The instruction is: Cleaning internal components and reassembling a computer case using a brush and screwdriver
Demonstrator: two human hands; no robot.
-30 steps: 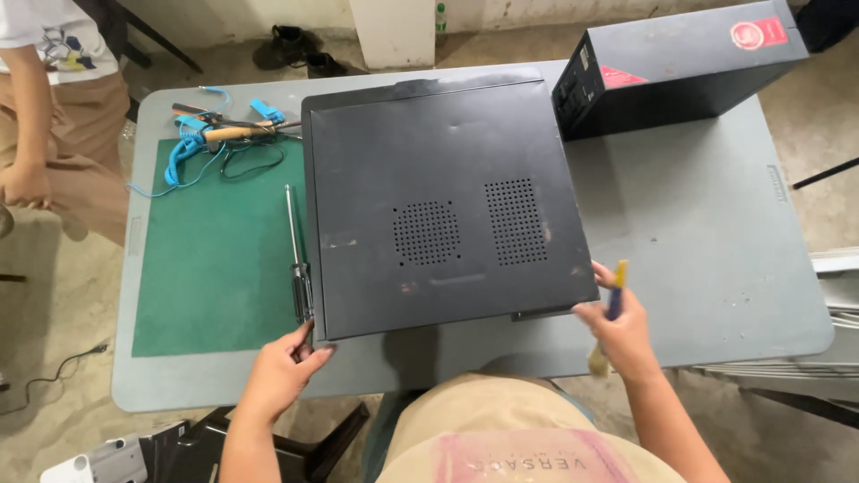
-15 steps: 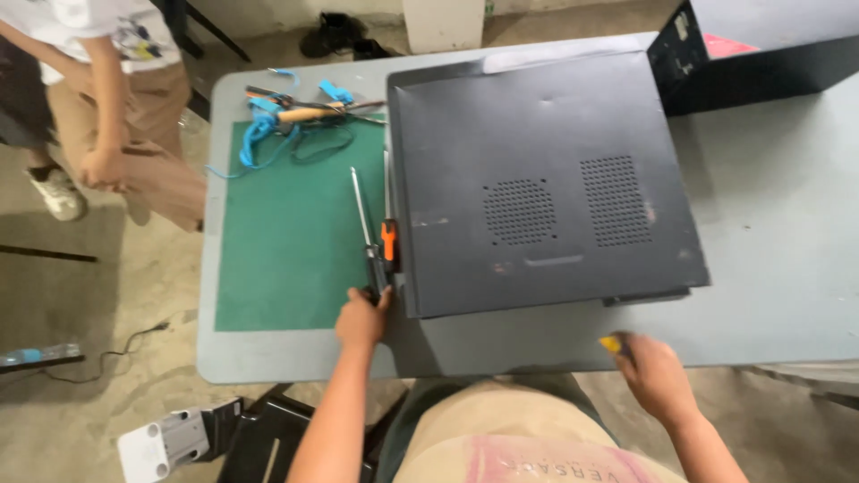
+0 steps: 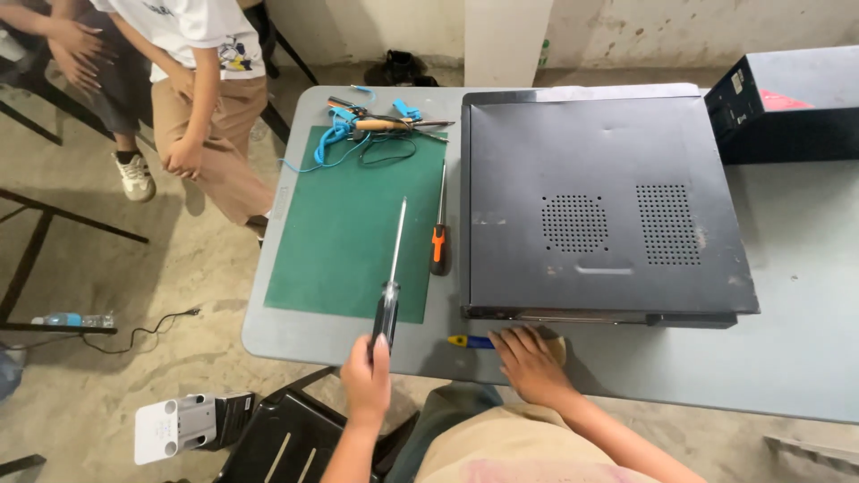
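Left hand [image 3: 367,380] grips black screwdriver [image 3: 390,286] over green mat [image 3: 340,233]. Right hand [image 3: 530,362] flat on table [image 3: 787,358] by blue-yellow tool [image 3: 469,341], below computer case [image 3: 599,201]. Orange screwdriver [image 3: 438,237] beside case.

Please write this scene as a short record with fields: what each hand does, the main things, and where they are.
left hand: left hand grips the black-handled screwdriver, shaft pointing away over the green mat
right hand: right hand rests flat on the grey table, beside a small blue and yellow tool
main thing: black computer case lying on its side, vented panel up
also on table: orange-handled screwdriver at the mat edge; soldering iron and cables at far end; second black case
bystander: person standing left of the table
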